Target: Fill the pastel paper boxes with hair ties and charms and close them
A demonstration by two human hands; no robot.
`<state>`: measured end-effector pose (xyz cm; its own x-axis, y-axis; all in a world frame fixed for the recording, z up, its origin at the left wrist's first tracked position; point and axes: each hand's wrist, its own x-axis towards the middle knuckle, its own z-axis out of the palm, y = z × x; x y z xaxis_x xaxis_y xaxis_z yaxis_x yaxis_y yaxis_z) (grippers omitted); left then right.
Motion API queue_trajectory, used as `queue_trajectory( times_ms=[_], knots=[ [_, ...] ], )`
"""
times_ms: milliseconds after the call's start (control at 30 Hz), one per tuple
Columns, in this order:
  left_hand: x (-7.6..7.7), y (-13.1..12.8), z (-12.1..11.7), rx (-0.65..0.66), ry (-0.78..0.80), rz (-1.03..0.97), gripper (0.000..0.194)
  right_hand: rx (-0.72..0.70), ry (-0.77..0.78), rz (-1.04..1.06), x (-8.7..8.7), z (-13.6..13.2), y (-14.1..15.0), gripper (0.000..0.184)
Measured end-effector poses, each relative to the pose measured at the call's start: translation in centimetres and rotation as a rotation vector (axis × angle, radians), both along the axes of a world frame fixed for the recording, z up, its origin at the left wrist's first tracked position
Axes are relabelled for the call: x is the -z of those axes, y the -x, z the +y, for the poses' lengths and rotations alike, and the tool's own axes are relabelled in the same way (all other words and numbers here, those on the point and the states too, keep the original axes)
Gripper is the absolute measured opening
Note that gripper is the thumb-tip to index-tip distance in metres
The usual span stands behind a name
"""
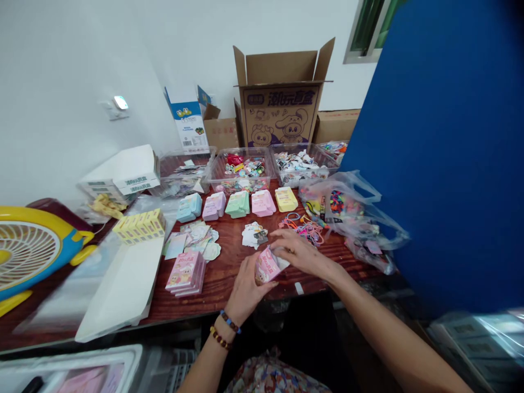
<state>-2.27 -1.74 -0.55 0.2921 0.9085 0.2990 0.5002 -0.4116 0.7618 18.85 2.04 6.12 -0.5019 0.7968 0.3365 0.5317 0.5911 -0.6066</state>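
A small pink printed carton is in my left hand, thumb along its near side and fingers around the far side. My right hand is at the carton's right end, where a pale flap stands out; its fingers are bent against that end, and the thumb is partly hidden. Just beyond lie a small pile of white printed cards and a heap of colourful elastic bands. To the left sits a stack of matching pink cartons, with loose pastel cards behind it.
Flat folded cartons in several colours, such as the green ones, form a row behind. Past them stand clear plastic trays and a large cardboard box. Plastic bags and a blue panel are right; a yellow fan is left.
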Motion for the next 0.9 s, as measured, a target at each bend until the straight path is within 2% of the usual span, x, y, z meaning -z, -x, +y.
queue_trajectory(
  times_ms=[100, 167, 300, 400, 467, 533, 633, 667, 700, 800, 900],
  knots=[
    [0.0, -0.1, 0.2, 0.022, -0.007, 0.013, 0.075, -0.112, 0.030, -0.071, 0.3, 0.0, 0.3, 0.022],
    [0.2, 0.0, 0.3, 0.020, -0.007, 0.017, 0.075, -0.153, 0.094, -0.039, 0.3, 0.3, 0.0, 0.021],
    [0.6, -0.1, 0.4, -0.013, 0.001, -0.004, 0.073, -0.059, 0.155, 0.050, 0.6, 0.7, -0.7, 0.023],
    [1.0, -0.3, 0.5, -0.007, 0.003, -0.011, 0.073, -0.186, 0.207, -0.020, 0.9, 0.2, -0.6, 0.022],
    [1.4, -0.5, 0.7, -0.026, 0.007, -0.010, 0.071, -0.225, 0.274, 0.040, 1.0, 0.2, -1.1, 0.022],
    [1.8, -0.4, 0.8, -0.041, 0.026, -0.006, 0.069, -0.078, 0.283, 0.232, 0.9, 0.7, -2.8, 0.023],
    [2.5, 0.4, 0.7, -0.146, 0.012, -0.005, 0.070, 0.429, 0.197, 0.469, 0.1, 2.5, -8.1, 0.028],
    [2.8, 0.9, 0.6, -0.175, 0.011, 0.005, 0.073, 0.655, 0.168, 0.484, -0.1, 3.2, -10.3, 0.030],
    [3.1, 1.4, 0.4, -0.228, 0.009, 0.007, 0.075, 0.775, 0.162, 0.479, -0.3, 3.9, -12.5, 0.033],
    [4.1, 2.8, 0.0, -0.296, 0.032, 0.038, 0.077, 0.944, 0.219, 0.406, 0.2, 6.4, -17.8, 0.032],
    [5.3, 3.7, 0.2, -0.297, 0.039, 0.102, 0.077, 1.001, 0.305, 0.282, 1.6, 9.2, -20.0, 0.025]
  ],
)
